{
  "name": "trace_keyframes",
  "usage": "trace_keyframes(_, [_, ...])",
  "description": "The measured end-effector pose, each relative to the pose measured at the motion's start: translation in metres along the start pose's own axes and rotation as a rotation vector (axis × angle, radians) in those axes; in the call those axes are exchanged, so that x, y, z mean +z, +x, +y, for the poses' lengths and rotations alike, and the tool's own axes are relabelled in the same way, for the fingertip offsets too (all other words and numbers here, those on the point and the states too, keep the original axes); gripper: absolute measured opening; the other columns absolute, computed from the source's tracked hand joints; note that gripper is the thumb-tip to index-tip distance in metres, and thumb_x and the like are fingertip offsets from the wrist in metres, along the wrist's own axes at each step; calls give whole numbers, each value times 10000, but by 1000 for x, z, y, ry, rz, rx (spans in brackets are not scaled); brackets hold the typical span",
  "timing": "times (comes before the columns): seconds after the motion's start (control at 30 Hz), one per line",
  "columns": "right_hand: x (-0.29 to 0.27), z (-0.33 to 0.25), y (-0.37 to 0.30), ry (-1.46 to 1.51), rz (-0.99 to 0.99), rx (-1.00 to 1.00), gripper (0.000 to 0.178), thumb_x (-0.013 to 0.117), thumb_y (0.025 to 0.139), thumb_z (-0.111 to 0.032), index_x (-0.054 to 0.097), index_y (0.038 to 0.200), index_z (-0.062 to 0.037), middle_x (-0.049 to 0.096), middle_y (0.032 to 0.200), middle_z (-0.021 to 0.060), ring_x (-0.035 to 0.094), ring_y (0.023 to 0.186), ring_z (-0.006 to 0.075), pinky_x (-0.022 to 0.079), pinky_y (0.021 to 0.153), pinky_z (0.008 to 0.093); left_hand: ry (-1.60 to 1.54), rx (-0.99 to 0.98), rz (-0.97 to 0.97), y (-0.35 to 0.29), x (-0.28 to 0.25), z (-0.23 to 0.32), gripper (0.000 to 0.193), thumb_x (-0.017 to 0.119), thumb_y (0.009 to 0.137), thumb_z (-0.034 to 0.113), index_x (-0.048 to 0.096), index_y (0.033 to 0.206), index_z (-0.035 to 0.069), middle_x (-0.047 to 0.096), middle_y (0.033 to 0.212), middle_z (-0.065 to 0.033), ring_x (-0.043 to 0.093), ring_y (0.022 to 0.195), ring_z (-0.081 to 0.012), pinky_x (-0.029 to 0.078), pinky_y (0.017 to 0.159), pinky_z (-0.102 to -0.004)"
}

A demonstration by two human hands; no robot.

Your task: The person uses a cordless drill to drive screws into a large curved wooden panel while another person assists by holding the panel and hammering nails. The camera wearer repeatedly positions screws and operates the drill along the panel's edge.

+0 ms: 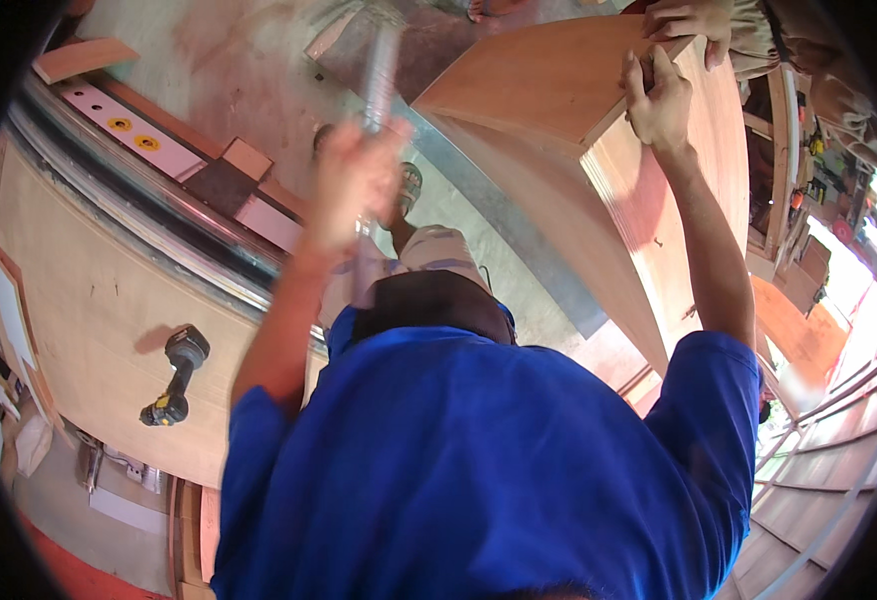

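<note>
My left hand (359,185) is smeared by motion in front of my body, closed around a long silver bar-shaped tool (381,80). Blur hides the tool's exact kind. On the right stands a large wooden box-like piece (534,80) with a curved side and layered edges. My right hand (659,105) grips its upper edge near the far corner, fingers bent. Close beside it, another person's hand (694,20) rests on the same corner.
A black and yellow cordless drill (176,375) lies on a pale wooden panel (69,280) at left. Beyond the panel's dark curved edge is a white strip with yellow-ringed holes (134,130). Tools hang on a rack (819,170) at far right.
</note>
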State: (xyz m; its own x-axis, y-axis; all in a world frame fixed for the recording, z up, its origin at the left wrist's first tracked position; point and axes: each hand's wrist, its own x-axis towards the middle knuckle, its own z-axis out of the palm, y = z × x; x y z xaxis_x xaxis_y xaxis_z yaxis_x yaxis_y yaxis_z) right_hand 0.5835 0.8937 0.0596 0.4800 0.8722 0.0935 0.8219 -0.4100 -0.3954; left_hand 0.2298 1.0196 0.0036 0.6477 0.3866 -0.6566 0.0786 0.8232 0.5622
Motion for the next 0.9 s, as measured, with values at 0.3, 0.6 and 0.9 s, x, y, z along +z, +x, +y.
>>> trace_keyframes(0.3, [0,-12,-5,90,-44,103,308,616,996,-236,522,795,-21,621,599,94,587,444,184,467,417,319,491,506,574,25,-14,67,300,487,1023,186,472,737,96,455,609,-17,459,547,-175,426,562,-321])
trace_keyframes(0.6, [0,-14,-13,100,-44,66,318,582,1017,-246,517,811,-12,630,604,105,622,474,178,476,429,321,106,77,74,-3,-68,18,185,634,978,217,481,971,113,389,608,84,367,455,-20,309,403,-223])
trace_keyframes(0.9, [-1,-4,-14,94,7,-178,337,570,1025,-273,536,820,-8,660,653,166,703,628,307,527,577,393,906,261,912,-141,-210,-122,395,549,1020,403,526,1016,9,529,722,-145,580,677,-329,472,665,-469])
